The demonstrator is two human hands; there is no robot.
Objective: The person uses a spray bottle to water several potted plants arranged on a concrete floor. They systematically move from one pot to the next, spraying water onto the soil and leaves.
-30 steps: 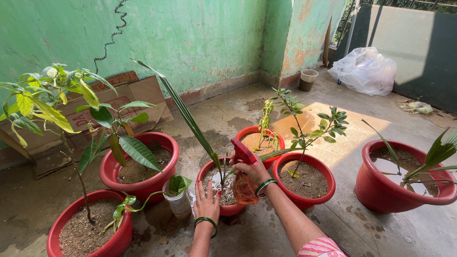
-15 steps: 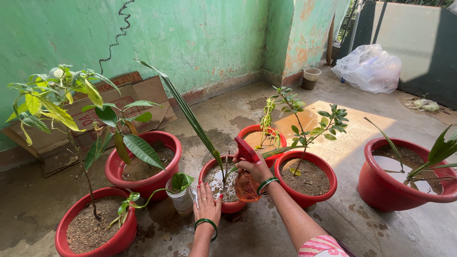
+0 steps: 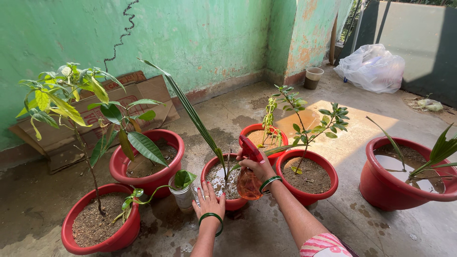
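Right hand (image 3: 257, 167) has its fingers wrapped round a see-through orange spray bottle (image 3: 248, 177) with red trigger, left hand (image 3: 209, 201) spread flat on the red pot (image 3: 232, 204) rim.

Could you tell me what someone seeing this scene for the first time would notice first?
Probably the cluster of red pots with green plants on the wet concrete floor, before a worn green wall. At the centre, the right hand holds a spray bottle with a red trigger over the middle pot, while the left hand rests on that pot's rim. A white plastic bag lies at the far right.
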